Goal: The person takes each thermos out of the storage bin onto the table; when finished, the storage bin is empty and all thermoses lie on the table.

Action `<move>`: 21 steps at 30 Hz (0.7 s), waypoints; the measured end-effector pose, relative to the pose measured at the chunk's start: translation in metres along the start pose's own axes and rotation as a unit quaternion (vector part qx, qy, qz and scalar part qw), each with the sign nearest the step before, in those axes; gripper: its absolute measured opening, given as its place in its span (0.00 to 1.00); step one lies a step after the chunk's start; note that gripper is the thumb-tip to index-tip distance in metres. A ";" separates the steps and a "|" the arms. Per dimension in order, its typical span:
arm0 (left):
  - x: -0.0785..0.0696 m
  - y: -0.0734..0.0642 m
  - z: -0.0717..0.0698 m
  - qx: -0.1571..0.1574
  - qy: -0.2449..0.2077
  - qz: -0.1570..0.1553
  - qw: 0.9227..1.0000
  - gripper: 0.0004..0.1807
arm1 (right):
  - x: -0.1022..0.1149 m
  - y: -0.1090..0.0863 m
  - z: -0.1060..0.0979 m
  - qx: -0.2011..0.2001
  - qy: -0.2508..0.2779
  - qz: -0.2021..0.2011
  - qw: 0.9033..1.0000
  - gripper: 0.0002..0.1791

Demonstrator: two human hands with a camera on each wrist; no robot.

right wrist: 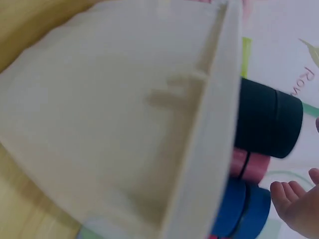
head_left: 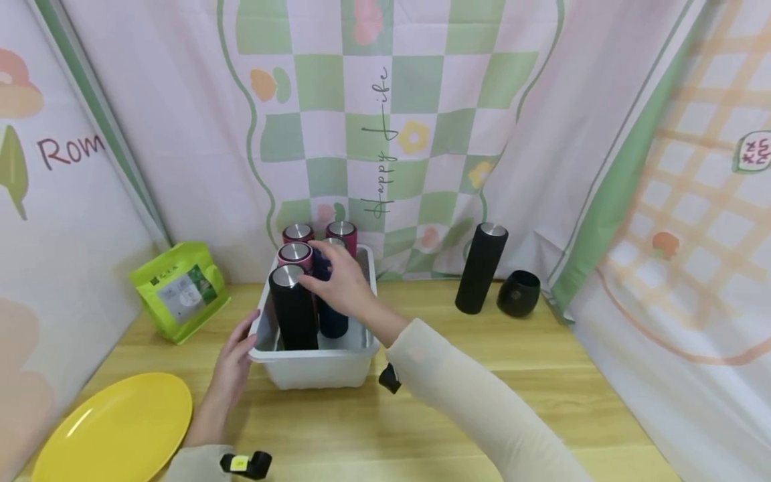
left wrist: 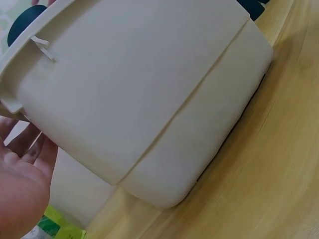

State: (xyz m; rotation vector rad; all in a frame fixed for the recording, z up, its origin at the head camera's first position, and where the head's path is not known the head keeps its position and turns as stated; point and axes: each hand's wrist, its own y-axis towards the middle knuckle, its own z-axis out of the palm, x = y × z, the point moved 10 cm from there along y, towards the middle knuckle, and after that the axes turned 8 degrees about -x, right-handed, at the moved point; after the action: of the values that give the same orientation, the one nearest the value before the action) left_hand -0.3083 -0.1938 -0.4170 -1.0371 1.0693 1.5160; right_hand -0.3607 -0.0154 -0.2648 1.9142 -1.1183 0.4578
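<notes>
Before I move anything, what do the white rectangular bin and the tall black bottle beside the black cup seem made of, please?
White rectangular bin: probably matte moulded plastic, given smooth walls and rounded edges. Tall black bottle: perhaps matte-coated metal; its silvery top gleams.

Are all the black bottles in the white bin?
No, one black bottle stands on the table beside the dark cup, outside the white bin.

Dressed in pale cream, with black wrist gear
The right sleeve (head_left: 482,398) shows soft creases; the left sleeve (head_left: 195,463) matches; a small black device (head_left: 389,379) sits by the right cuff; a black band (head_left: 258,464) with a yellow label (head_left: 239,463) marks the left; left hand (head_left: 233,358) and right hand (head_left: 340,281) are bare
</notes>
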 end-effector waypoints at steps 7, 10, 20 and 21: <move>0.001 0.002 0.002 0.008 0.024 -0.023 0.999 0.30 | -0.001 -0.009 0.027 0.030 -0.042 0.016 0.999 0.37; 0.001 0.002 0.001 0.005 0.019 -0.017 1.000 0.29 | -0.004 -0.011 0.034 0.035 -0.049 0.015 0.998 0.37; -0.003 -0.002 0.001 0.021 -0.031 0.049 0.998 0.24 | -0.002 -0.016 0.044 0.030 -0.042 0.000 0.999 0.36; -0.003 -0.002 0.002 0.024 -0.034 0.052 0.998 0.24 | -0.001 -0.017 0.044 0.028 -0.040 -0.004 0.999 0.36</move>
State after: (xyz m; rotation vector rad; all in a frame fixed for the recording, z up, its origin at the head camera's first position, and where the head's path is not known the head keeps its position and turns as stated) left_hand -0.3060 -0.1925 -0.4138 -0.9026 1.1202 1.5895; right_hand -0.3514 -0.0464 -0.2984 2.0014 -1.1599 0.4152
